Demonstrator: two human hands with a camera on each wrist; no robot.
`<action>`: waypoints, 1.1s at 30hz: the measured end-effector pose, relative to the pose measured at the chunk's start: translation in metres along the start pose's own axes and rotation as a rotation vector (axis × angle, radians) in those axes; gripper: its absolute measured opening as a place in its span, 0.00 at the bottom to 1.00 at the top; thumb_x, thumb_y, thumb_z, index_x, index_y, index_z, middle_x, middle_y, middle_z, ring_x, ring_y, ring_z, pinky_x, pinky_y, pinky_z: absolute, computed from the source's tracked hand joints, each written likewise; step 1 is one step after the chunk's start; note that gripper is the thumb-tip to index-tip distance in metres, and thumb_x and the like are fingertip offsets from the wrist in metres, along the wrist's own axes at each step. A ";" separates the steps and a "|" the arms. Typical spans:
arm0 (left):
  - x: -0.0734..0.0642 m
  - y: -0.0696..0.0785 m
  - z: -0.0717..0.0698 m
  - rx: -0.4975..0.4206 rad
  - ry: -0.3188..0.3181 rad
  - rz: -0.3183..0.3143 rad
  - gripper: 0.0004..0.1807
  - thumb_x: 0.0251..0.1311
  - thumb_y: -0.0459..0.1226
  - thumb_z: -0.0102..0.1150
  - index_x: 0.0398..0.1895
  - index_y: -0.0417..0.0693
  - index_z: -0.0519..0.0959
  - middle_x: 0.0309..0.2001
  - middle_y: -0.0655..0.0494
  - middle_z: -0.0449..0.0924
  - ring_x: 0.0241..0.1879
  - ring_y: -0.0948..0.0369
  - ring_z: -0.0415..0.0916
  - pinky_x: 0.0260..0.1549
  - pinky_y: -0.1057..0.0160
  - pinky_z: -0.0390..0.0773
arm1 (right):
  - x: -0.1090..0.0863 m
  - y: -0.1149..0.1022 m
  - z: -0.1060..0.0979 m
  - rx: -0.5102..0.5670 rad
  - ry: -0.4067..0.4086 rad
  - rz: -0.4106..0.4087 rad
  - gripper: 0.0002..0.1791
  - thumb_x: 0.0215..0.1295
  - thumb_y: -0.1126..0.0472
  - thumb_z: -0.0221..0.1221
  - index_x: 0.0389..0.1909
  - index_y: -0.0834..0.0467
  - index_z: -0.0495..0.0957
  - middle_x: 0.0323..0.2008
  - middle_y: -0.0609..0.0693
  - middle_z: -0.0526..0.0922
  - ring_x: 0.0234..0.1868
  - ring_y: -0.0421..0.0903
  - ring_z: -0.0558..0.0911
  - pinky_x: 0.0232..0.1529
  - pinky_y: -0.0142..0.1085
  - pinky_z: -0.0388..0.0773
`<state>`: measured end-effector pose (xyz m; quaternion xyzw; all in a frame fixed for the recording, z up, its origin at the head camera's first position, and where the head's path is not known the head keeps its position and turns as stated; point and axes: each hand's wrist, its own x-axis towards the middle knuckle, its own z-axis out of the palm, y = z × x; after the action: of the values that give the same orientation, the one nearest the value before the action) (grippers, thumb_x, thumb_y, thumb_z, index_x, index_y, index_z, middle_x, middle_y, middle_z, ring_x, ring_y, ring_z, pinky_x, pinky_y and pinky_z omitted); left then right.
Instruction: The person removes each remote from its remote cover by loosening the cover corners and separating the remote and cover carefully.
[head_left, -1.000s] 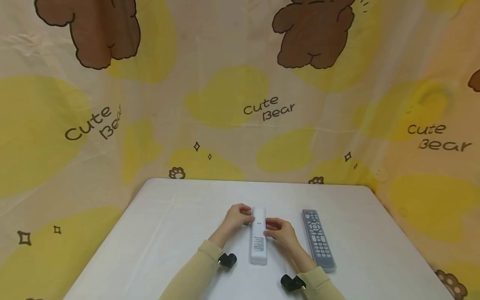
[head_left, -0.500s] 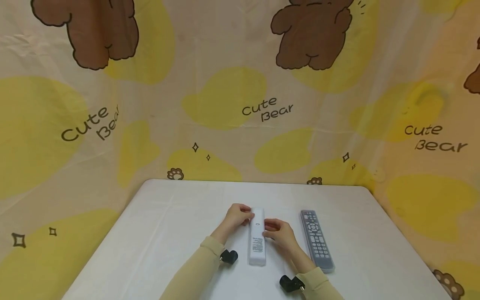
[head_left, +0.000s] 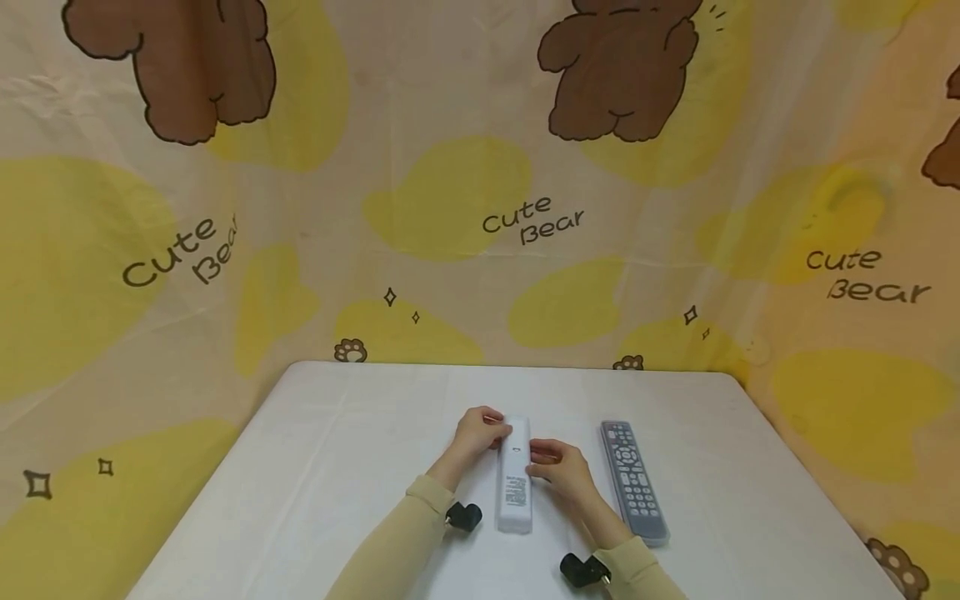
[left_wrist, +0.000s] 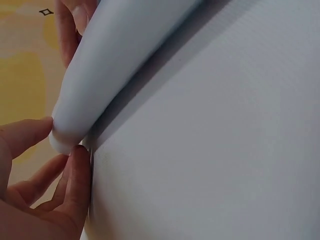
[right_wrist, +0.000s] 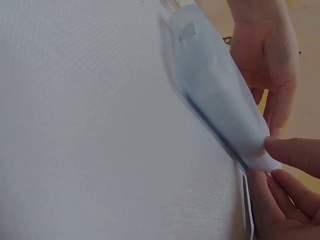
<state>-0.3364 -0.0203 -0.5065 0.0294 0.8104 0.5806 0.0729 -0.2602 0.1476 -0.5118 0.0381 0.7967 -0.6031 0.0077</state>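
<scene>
A white remote control (head_left: 514, 463) lies button side down on the table, its back showing a printed label near the end closer to me. At its far left edge my left hand (head_left: 476, 432) pinches it, thumb on top. My right hand (head_left: 562, 468) grips the right edge a little nearer to me. The left wrist view shows the thumb against the pale remote's side and the fingertips at its underside. In the right wrist view, the right thumb (right_wrist: 295, 152) presses the casing while the curled fingers lie low against the edge. The buttons are hidden underneath.
A grey remote control (head_left: 634, 483) with light buttons lies face up to the right, beside my right forearm. Small black cameras (head_left: 585, 571) sit at both wrists. Behind the white table (head_left: 337, 467) hangs a bear-patterned cloth (head_left: 442, 200).
My left wrist has shifted slightly to the right, and the left thumb reaches a touch further over the white remote. The right hand and both remotes stay practically where they were.
</scene>
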 end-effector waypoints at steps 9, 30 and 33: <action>0.000 0.007 0.001 -0.049 0.022 -0.003 0.19 0.50 0.33 0.67 0.47 0.37 0.78 0.37 0.45 0.82 0.27 0.61 0.81 0.31 0.63 0.84 | 0.000 -0.001 -0.001 0.074 0.021 -0.022 0.26 0.50 0.72 0.67 0.53 0.68 0.75 0.49 0.65 0.81 0.49 0.56 0.83 0.46 0.39 0.82; -0.013 0.040 -0.013 -0.082 -0.043 0.134 0.22 0.44 0.29 0.69 0.47 0.39 0.79 0.43 0.43 0.81 0.38 0.56 0.80 0.35 0.61 0.84 | -0.002 -0.027 -0.005 0.092 0.116 -0.078 0.22 0.54 0.71 0.64 0.53 0.66 0.76 0.50 0.63 0.81 0.49 0.54 0.82 0.48 0.37 0.81; -0.015 0.043 -0.015 -0.070 -0.048 0.157 0.21 0.44 0.29 0.69 0.46 0.40 0.79 0.43 0.43 0.81 0.37 0.57 0.80 0.36 0.61 0.84 | -0.002 -0.030 -0.006 0.089 0.131 -0.089 0.22 0.55 0.69 0.65 0.52 0.66 0.76 0.50 0.63 0.81 0.49 0.53 0.82 0.47 0.36 0.81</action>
<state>-0.3254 -0.0221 -0.4595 0.1041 0.7827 0.6117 0.0479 -0.2599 0.1447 -0.4813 0.0426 0.7688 -0.6338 -0.0730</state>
